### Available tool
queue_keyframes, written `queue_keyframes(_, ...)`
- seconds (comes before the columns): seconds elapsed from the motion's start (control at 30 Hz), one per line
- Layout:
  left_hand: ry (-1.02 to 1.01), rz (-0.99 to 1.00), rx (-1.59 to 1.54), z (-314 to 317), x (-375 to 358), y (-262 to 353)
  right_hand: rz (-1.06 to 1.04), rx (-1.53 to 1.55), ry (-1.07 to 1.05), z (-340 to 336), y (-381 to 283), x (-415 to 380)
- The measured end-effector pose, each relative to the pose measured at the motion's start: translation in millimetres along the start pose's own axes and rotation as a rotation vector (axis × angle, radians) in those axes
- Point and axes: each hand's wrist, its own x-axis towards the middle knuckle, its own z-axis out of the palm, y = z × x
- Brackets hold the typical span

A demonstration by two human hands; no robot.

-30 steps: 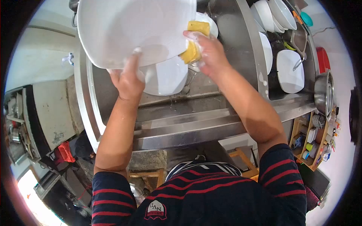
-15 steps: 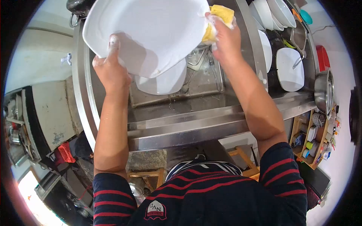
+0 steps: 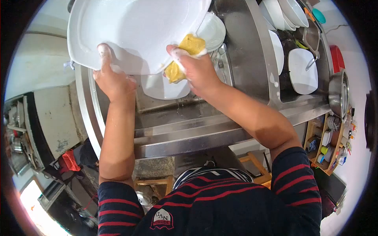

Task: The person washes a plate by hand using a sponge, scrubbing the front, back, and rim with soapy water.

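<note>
A large white plate (image 3: 138, 31) is held up over the steel sink, its far edge cut off by the top of the view. My left hand (image 3: 112, 78) grips its near left edge, the soapy thumb on top and the other fingers hidden beneath. Folded in my right hand (image 3: 197, 70) is a yellow sponge (image 3: 192, 44) covered in foam, which touches the plate's near right edge. Below lie another white plate (image 3: 165, 88) and a stack of small white dishes (image 3: 212, 33). Some cutlery (image 3: 222, 59) rests beside them in the sink.
The steel sink rim (image 3: 189, 135) runs between my body and the dishes. Over the divider on the right are a square white plate (image 3: 302, 72), stacked white bowls (image 3: 285, 13) and a metal basin (image 3: 338, 94). A wooden shelf (image 3: 325, 151) stands lower right.
My right hand has moved the sponge left and nearer along the plate's edge. The plate and my left hand have shifted slightly left, uncovering the stack of small dishes.
</note>
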Motion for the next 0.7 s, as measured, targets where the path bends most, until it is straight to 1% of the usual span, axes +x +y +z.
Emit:
queue_keyframes(0.03, -0.001, 0.002, 0.000, -2.0, 4.1, -2.9, -0.008, -0.080, -0.010, -0.6, -0.8, 1.9)
queue_keyframes(0.07, -0.061, -0.062, -0.051, -5.8, 9.7, -9.3, -0.008, -0.079, -0.012, -3.7, -4.7, 4.2)
queue_keyframes(0.1, -0.118, -0.124, -0.103, -7.8, 13.7, -12.5, -0.083, -0.074, -0.038, -8.6, -13.9, 7.0)
queue_keyframes(0.13, -0.114, -0.119, -0.105, -6.7, 15.6, -11.7, -0.159, -0.068, -0.066, -13.2, -23.6, 10.3)
queue_keyframes(0.17, -0.157, -0.166, -0.105, -4.8, 17.0, -10.6, -0.160, -0.067, -0.071, -16.9, -32.3, 13.3)
queue_keyframes(0.2, -0.201, -0.216, -0.101, -2.9, 17.8, -9.6, -0.292, -0.209, -0.095, -21.2, -41.2, 15.2)
queue_keyframes(0.23, -0.204, -0.214, -0.101, -3.1, 20.4, -7.9, -0.426, -0.352, -0.119, -24.6, -48.5, 15.9)
queue_keyframes(0.27, -0.254, -0.296, -0.107, -5.0, 24.8, -5.3, -0.448, -0.446, -0.097, -26.7, -53.7, 15.4)
queue_keyframes(0.3, -0.302, -0.378, -0.113, -4.4, 26.6, -1.4, -0.451, -0.445, -0.098, -28.4, -57.3, 14.7)
queue_keyframes(0.33, -0.301, -0.374, -0.114, -4.3, 27.4, 2.7, -0.598, -0.545, -0.153, -29.4, -59.8, 13.8)
queue_keyframes(0.37, -0.270, -0.472, -0.170, -4.7, 28.2, 8.4, -0.746, -0.643, -0.211, -30.4, -61.5, 13.5)
queue_keyframes(0.4, -0.238, -0.569, -0.225, -5.1, 28.9, 12.8, -0.780, -0.734, -0.236, -32.8, -60.4, 13.9)
queue_keyframes(0.43, -0.236, -0.564, -0.225, -21.2, 41.1, 4.8, -0.781, -0.732, -0.240, -35.9, -60.0, 16.3)
queue_keyframes(0.47, -0.499, -0.534, -0.423, -49.3, 62.2, -11.4, -0.972, -0.833, -0.303, -39.6, -60.2, 20.1)
queue_keyframes(0.5, -0.761, -0.493, -0.619, -51.6, 63.5, -9.2, -1.163, -0.933, -0.365, -43.9, -61.1, 22.0)
queue_keyframes(0.53, -0.488, -0.495, -0.490, -52.7, 62.3, -10.5, -1.216, -0.957, -0.416, -48.6, -63.4, 21.6)
queue_keyframes(0.57, -0.487, -0.493, -0.489, -54.8, 66.1, -6.3, -1.217, -0.955, -0.417, -52.0, -66.6, 21.5)
queue_keyframes(0.63, -0.284, -0.609, -0.174, -52.6, 67.7, 9.7, -1.300, -1.119, -0.443, -51.5, -74.4, 21.6)
queue_keyframes(0.67, -0.338, -0.753, -0.291, -49.4, 67.5, 15.0, -1.302, -1.116, -0.446, -48.3, -76.7, 21.7)
queue_keyframes(0.7, -0.337, -0.750, -0.293, -62.3, 78.6, 5.7, -1.355, -1.114, -0.450, -44.5, -79.9, 20.8)
